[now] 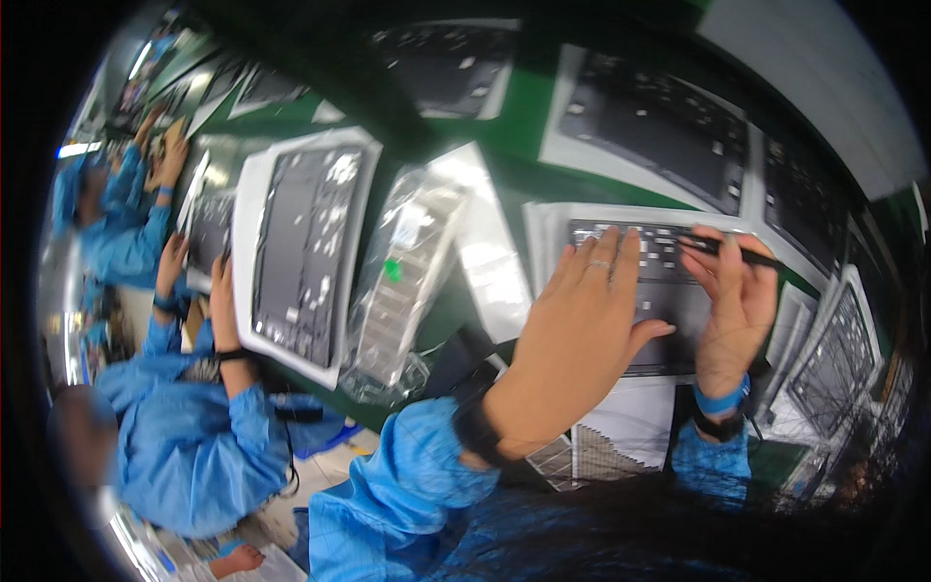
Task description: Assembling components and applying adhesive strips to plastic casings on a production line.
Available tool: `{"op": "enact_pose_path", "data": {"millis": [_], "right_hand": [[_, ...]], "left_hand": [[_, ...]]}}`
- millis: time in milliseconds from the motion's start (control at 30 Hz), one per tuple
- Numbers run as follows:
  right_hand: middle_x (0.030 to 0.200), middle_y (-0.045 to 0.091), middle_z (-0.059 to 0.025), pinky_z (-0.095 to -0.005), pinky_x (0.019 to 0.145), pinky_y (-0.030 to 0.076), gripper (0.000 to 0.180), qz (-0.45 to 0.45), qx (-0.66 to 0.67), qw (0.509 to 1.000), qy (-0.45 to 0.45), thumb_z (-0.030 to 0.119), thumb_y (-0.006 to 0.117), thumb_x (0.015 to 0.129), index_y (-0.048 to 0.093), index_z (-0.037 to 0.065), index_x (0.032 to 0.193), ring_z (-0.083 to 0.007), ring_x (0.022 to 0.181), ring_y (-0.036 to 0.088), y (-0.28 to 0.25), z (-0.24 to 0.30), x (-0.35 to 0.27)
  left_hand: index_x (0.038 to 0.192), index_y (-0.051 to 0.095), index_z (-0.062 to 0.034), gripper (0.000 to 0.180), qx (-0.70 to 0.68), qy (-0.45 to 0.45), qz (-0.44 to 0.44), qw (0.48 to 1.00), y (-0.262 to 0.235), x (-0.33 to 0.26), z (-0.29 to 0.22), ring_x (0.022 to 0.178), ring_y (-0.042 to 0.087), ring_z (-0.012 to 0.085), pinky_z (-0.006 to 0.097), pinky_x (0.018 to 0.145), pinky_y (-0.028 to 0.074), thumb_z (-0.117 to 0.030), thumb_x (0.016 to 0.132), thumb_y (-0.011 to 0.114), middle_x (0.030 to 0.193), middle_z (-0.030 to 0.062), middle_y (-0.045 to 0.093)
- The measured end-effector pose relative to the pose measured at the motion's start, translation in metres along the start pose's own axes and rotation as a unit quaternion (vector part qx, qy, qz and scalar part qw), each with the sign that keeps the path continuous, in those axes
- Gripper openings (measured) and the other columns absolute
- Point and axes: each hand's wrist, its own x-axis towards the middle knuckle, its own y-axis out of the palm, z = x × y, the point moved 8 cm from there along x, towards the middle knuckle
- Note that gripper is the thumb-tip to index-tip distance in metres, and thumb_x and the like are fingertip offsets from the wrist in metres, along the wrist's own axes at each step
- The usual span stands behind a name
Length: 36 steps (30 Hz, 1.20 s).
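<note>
In front of me lies a dark flat panel (679, 308) with several small white pieces along its far part, resting on white sheets (543, 228). My left hand (582, 335) is stretched over the panel's left side, fingers straight and thumb apart, holding nothing; a ring is on one finger. Between the thumb and fingers of my right hand (729, 306) is a slim black pen-shaped tool (756, 256), its tip close to the panel's far edge. Whether the tip touches the panel I cannot tell. Both wrists wear dark bands.
Left of the panel lie a clear plastic bag (407, 272) with silvery strips and a white sheet (485, 247). Another dark panel (305, 252) sits farther left. More panels (659, 126) line the far side of the green table (529, 145). Blue-clad co-workers (194, 436) work at left.
</note>
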Motion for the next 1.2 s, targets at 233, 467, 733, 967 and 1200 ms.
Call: {"op": "enact_pose_path", "data": {"millis": [233, 467, 733, 967, 1200], "right_hand": [[0.111, 0.071, -0.0187, -0.0388, 0.087, 0.059, 0.02, 0.459, -0.134, 0.872, 0.108, 0.002, 0.072, 0.098, 0.063, -0.002, 0.117, -0.028, 0.102, 0.073, 0.096, -0.024, -0.109], [0.092, 0.068, -0.0213, -0.0491, 0.074, 0.053, 0.026, 0.636, -0.177, 0.751, 0.002, 0.015, 0.074, 0.098, 0.063, -0.002, 0.114, -0.044, 0.085, 0.067, 0.136, -0.039, -0.125], [0.093, 0.069, -0.0244, -0.0504, 0.075, 0.052, 0.022, 0.706, -0.218, 0.674, -0.029, 0.015, 0.071, 0.098, 0.06, -0.002, 0.104, -0.0469, 0.089, 0.066, 0.153, -0.042, -0.131], [0.095, 0.076, -0.0146, -0.0365, 0.076, 0.058, 0.021, 0.6, -0.171, 0.782, 0.009, 0.009, 0.078, 0.095, 0.068, -0.002, 0.11, -0.0273, 0.086, 0.076, 0.116, -0.016, -0.111], [0.101, 0.074, -0.0069, -0.0265, 0.082, 0.053, 0.017, -0.055, -0.088, 0.994, 0.018, 0.007, 0.074, 0.102, 0.067, -0.002, 0.114, -0.0118, 0.09, 0.067, -0.075, -0.014, -0.033]], "left_hand": [[0.155, 0.045, 0.0018, 0.102, -0.001, -0.175, -0.006, 0.985, -0.023, -0.15, 0.052, 0.139, 0.048, 0.0481, 0.06, 0.116, 0.041, -0.031, 0.072, 0.095, 0.155, 0.0258, 0.045], [0.162, 0.039, -0.0028, 0.119, 0.023, -0.17, 0.001, 0.985, -0.004, -0.17, 0.056, 0.151, 0.035, 0.0512, 0.07, 0.121, 0.03, -0.041, 0.065, 0.097, 0.17, 0.0276, 0.026], [0.164, 0.038, -0.0077, 0.122, 0.05, -0.161, -0.012, 0.986, 0.0, -0.177, 0.057, 0.151, 0.035, 0.0517, 0.07, 0.122, 0.028, -0.045, 0.064, 0.096, 0.17, 0.0274, 0.027], [0.162, 0.039, -0.0045, 0.118, 0.028, -0.161, 0.016, 0.987, -0.004, -0.164, 0.05, 0.15, 0.035, 0.0514, 0.069, 0.122, 0.028, -0.041, 0.066, 0.096, 0.169, 0.0284, 0.028], [0.155, 0.048, -0.0015, 0.093, 0.01, -0.08, 0.068, 0.994, 0.003, -0.101, -0.019, 0.134, 0.049, 0.0428, 0.056, 0.109, 0.04, -0.046, 0.082, 0.086, 0.159, 0.0242, 0.041]]}}
